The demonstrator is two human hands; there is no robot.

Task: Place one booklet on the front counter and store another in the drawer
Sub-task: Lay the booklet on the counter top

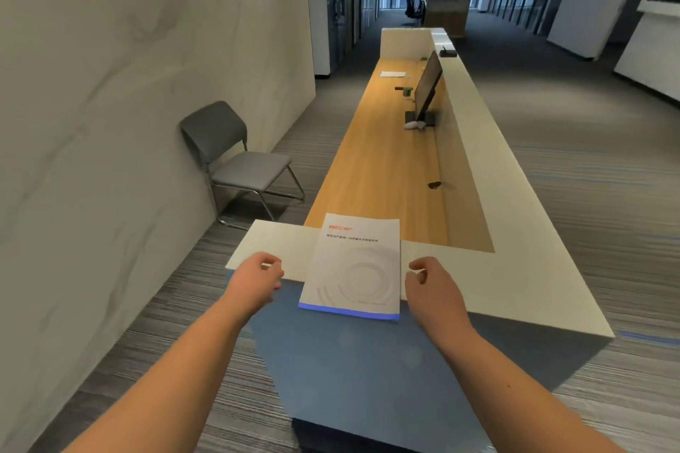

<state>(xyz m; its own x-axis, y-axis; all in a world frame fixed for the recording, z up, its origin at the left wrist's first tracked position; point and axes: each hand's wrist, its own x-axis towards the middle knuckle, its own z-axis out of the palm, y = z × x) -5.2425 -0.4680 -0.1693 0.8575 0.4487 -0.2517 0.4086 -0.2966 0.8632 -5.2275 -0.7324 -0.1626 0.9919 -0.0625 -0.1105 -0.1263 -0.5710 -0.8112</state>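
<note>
A white booklet [355, 265] with red lettering, a grey ring pattern and a blue lower edge lies on the near end of the white counter top [515, 232]. Its lower edge juts over the counter's front rim. Whether it is a single booklet or a stack I cannot tell. My left hand [257, 278] hovers just left of the booklet with its fingers curled and nothing in it. To the booklet's right, my right hand [430, 285] is held the same way, a little apart from the cover. No drawer shows.
Behind the counter runs a long wooden desk [382, 165] with a monitor [427, 85], a green cup [406, 91], a sheet of paper [392, 74] and a small dark object [434, 185]. A grey chair [235, 158] stands by the marble wall on the left.
</note>
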